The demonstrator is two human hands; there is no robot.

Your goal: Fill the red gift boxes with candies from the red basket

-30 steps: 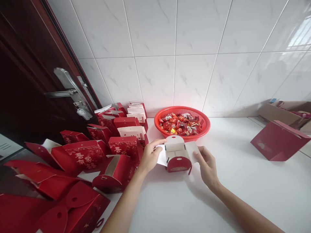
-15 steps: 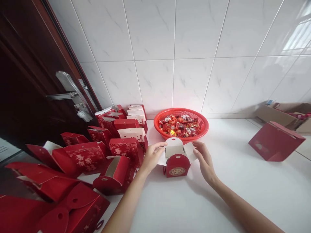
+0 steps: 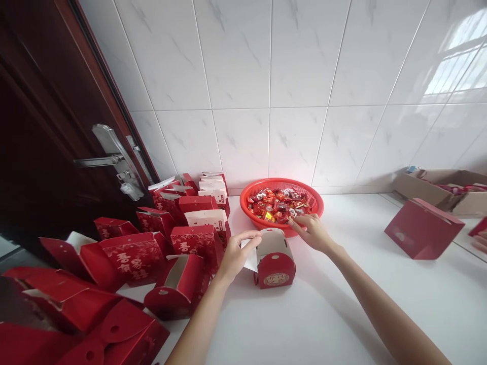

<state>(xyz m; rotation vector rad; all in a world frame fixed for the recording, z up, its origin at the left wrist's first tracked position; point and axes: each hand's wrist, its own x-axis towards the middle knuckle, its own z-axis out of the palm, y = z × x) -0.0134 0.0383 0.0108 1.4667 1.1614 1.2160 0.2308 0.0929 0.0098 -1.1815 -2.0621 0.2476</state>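
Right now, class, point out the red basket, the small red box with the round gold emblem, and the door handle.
Red basket [image 3: 243, 205]: head view, on its left rim.
Small red box [image 3: 276, 279]: head view, on its front emblem.
Door handle [image 3: 98, 161]: head view, on its lever.

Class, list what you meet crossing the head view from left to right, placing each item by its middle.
Silver door handle → left hand → red box with gold emblem → right hand → lone red box → another person's hand.
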